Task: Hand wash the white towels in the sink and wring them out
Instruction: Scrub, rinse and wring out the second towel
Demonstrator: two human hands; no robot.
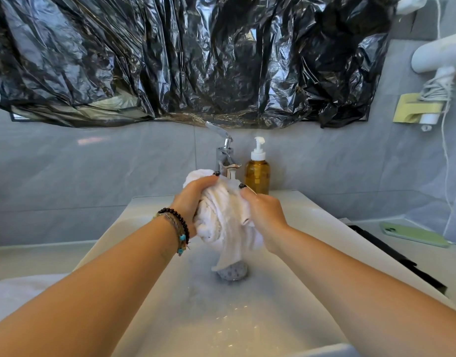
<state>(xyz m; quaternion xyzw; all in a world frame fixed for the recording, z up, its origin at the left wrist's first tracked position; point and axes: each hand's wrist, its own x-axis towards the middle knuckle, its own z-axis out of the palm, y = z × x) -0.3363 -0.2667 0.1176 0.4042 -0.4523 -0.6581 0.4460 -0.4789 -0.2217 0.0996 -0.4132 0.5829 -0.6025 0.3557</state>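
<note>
White terry towel [223, 215], wet and bunched into a thick rope, is held up over the pale ceramic sink basin [149, 292], just in front of the chrome lever faucet [225, 155]; its loose tail hangs down to the drain. Left hand [193, 194] grips the upper left of the bundle, fingers curled over the top; right hand [263, 215] grips the right side, thumb and fingers closed on the cloth. Step in hand, by judgement: wringing. To do it well: keep the bundle above the basin so run-off falls inside, turn the two hands in opposite senses, then shift the grips lower, since the hanging tail lies outside both hands and would stay wet. Gather that tail into the twist first. Keep clear of the amber pump soap bottle [257, 173] standing just right of the faucet. Hard to make out: the drain fitting [230, 274] is partly covered by the tail, so open or plugged cannot be told; whether the faucet runs is unclear, its spout sits behind the towel; fingertips of the right hand are buried in cloth. A white mass at the lower left edge may be another towel [20, 292], cut off by the left arm. Black plastic sheeting [185, 57] covers what hangs on the wall. A green phone [412, 234] lies on the counter, well apart to the right.
</note>
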